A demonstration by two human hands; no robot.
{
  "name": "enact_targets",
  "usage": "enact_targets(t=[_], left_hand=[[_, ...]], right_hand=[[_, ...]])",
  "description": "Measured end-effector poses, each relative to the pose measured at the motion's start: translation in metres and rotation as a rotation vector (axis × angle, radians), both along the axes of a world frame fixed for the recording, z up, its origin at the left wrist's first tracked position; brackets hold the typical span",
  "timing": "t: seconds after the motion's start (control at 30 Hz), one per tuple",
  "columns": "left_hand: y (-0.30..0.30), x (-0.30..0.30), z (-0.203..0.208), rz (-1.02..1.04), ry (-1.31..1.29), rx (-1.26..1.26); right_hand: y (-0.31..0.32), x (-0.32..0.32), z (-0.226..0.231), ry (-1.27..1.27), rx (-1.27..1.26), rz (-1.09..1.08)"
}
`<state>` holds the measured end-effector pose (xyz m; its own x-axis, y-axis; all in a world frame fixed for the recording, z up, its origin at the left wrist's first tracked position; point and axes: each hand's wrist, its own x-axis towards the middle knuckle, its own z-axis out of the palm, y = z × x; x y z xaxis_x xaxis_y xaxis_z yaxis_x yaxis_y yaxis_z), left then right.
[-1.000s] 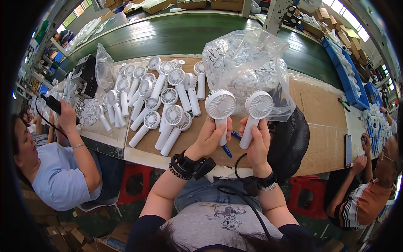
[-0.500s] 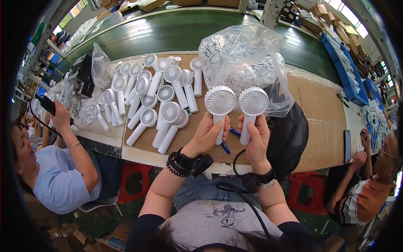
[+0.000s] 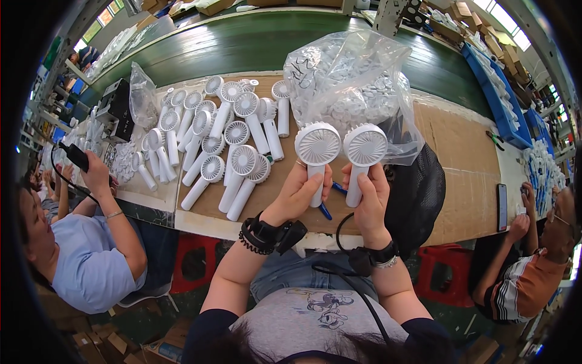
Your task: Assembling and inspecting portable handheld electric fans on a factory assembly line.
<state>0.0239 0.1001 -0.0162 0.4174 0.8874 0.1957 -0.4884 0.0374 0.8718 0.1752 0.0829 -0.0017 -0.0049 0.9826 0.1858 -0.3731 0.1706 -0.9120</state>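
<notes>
My left hand (image 3: 301, 191) is closed round the handle of a white handheld fan (image 3: 317, 144). A second white handheld fan (image 3: 365, 145) is gripped by its handle in my right hand (image 3: 371, 193). Both fans stand upright side by side, grilles facing me, their heads almost touching. Left of my hands, many more white handheld fans (image 3: 244, 161) lie loosely heaped on the cardboard-covered table. Behind the two held fans sits a large clear plastic bag (image 3: 345, 79) full of small white parts. A blue pen (image 3: 325, 211) lies on the table, partly hidden by my left hand.
A black mesh bag (image 3: 418, 203) rests right of my right hand. Beyond the table runs a green conveyor belt (image 3: 242, 45). A phone (image 3: 502, 207), pliers (image 3: 495, 141) and a blue tray (image 3: 492, 91) are at the right. People sit on both sides; the left one holds a black device (image 3: 74, 155).
My hands and both fans stay nearly in place. The view has shifted slightly. The person at the left has moved the raised hand with the black device a little.
</notes>
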Motion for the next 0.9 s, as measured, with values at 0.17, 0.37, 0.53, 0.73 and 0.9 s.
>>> enact_targets(t=[0.17, 0.37, 0.53, 0.73, 0.9], left_hand=[[0.0008, -0.0006, 0.0002, -0.002, -0.001, 0.002], [0.0020, 0.0006, 0.0014, 0.003, -0.022, 0.009], [0.0004, 0.0020, 0.0077, 0.052, 0.061, 0.003], [-0.0012, 0.0039, 0.0075, 0.065, 0.062, -0.026], [-0.0013, 0.0027, 0.0091, 0.029, 0.055, -0.039]], right_hand=[[0.0015, -0.0007, -0.0002, -0.020, 0.006, 0.029], [0.0029, 0.0004, 0.0000, 0.001, -0.010, 0.057], [0.0024, -0.0009, 0.0010, 0.098, -0.014, 0.036], [0.0009, 0.0006, -0.0004, 0.090, 0.015, 0.016], [0.0010, 0.0007, -0.0021, 0.029, 0.007, 0.021]])
